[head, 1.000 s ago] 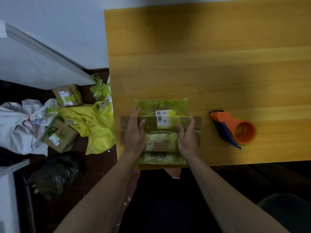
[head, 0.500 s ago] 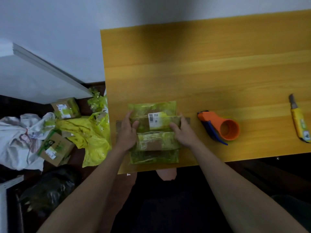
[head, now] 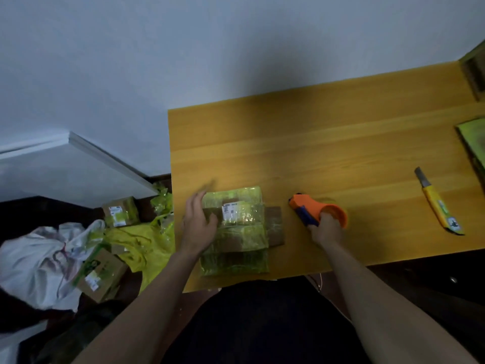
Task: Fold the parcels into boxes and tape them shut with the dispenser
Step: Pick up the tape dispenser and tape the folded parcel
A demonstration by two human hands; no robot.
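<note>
A flattened cardboard parcel [head: 241, 232] with yellow-green tape and a white label lies near the front left edge of the wooden table [head: 328, 158]. Its brown side flap sticks out on the right. My left hand [head: 198, 224] lies over the parcel's left part with its fingers spread and relaxed. An orange tape dispenser [head: 315, 210] with a blue part stands on the table to the right of the parcel. My right hand [head: 325, 229] grips the dispenser from its near side.
A yellow utility knife [head: 437, 204] lies on the table at the right. More flat green-taped cardboard [head: 472, 143] reaches in from the right edge. On the floor at the left lie small boxes [head: 120, 211], yellow plastic [head: 141, 245] and a white bag [head: 39, 261].
My right hand left the parcel, moved right and took hold of the tape dispenser. My left hand shifted and spread on the parcel. The camera tilted up and turned right.
</note>
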